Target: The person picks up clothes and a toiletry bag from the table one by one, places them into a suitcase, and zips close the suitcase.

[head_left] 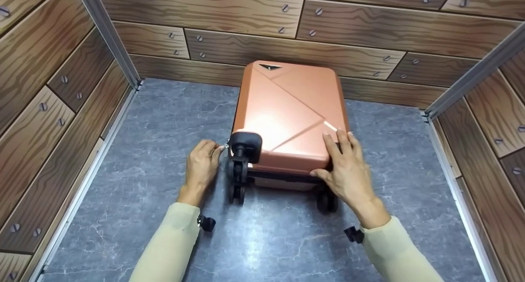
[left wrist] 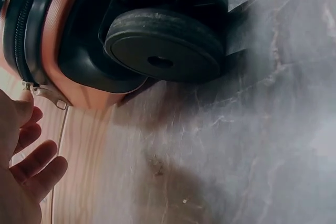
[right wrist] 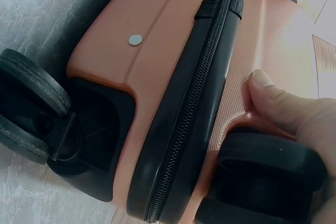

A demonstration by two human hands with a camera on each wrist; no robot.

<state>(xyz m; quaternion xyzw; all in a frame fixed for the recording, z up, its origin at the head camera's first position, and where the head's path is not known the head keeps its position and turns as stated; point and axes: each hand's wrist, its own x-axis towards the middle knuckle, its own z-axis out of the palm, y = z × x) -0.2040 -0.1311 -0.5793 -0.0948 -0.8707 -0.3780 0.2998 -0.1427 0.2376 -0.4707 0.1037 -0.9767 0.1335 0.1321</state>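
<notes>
An orange-pink hard-shell suitcase (head_left: 293, 105) lies flat on the floor, its wheeled end toward me. At its near left corner my left hand (head_left: 201, 167) pinches a small metal zipper pull (head_left: 226, 146) between thumb and index finger. The other left fingers (left wrist: 39, 166) hang loosely bent in the left wrist view. A second pull tab (left wrist: 60, 104) shows beside the fingertips. My right hand (head_left: 348, 171) rests on the near right corner, fingers spread over the top and thumb against the wheeled end. The black-edged zipper (right wrist: 194, 93) runs closed along that end in the right wrist view.
Black caster wheels (head_left: 238, 179) stick out from the suitcase's near end. Grey marbled floor (head_left: 172, 110) surrounds it. Wood-patterned panels (head_left: 246, 11) stand at the back and both sides, with metal rails (head_left: 108, 36) at the corners.
</notes>
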